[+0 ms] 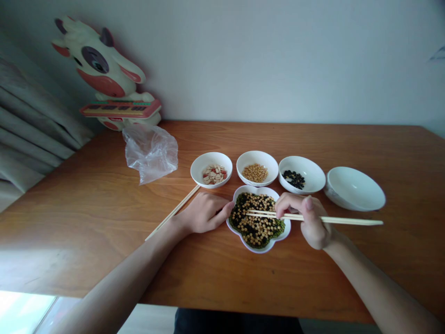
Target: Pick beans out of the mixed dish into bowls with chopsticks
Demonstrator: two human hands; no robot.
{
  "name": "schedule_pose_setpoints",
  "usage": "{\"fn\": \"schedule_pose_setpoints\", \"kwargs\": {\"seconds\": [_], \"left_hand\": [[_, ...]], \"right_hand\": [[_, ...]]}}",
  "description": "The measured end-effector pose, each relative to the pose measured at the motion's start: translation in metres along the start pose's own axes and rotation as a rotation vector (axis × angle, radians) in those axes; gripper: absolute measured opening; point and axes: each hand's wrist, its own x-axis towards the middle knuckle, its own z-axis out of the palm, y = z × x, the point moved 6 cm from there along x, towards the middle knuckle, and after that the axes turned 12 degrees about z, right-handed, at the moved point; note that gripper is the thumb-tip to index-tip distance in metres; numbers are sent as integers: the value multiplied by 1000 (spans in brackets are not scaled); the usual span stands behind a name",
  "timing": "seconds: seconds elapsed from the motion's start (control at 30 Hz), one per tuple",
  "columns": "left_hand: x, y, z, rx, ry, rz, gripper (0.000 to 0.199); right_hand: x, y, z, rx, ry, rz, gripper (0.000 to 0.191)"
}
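Note:
A white flower-shaped bowl point(258, 241) holds a heap of mixed yellow soybeans, black beans and green mung beans point(255, 222). My right hand point(308, 220) grips a pair of wooden chopsticks point(333, 218), their tips over the heap. My left hand point(205, 213) rests curled at the bowl's left rim, holding nothing I can see. Beside my left wrist, a single wooden chopstick point(173, 212) lies on the table.
Along the far side stand white bowls holding red-and-white seeds point(201, 167), soybeans point(255, 160) and black beans point(311, 178), plus a bowl with no contents showing point(354, 189). A plastic bag point(150, 153) and cow-shaped toy point(104, 65) sit at the back left.

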Motion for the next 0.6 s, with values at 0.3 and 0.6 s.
{"fn": "schedule_pose_setpoints", "kwargs": {"seconds": [0.3, 0.6], "left_hand": [[-1, -2, 2, -8, -18, -15, 49], [-1, -2, 2, -8, -15, -16, 49]], "right_hand": [[-1, 2, -14, 121, 161, -51, 80], [-1, 5, -24, 64, -37, 31, 83]]}}
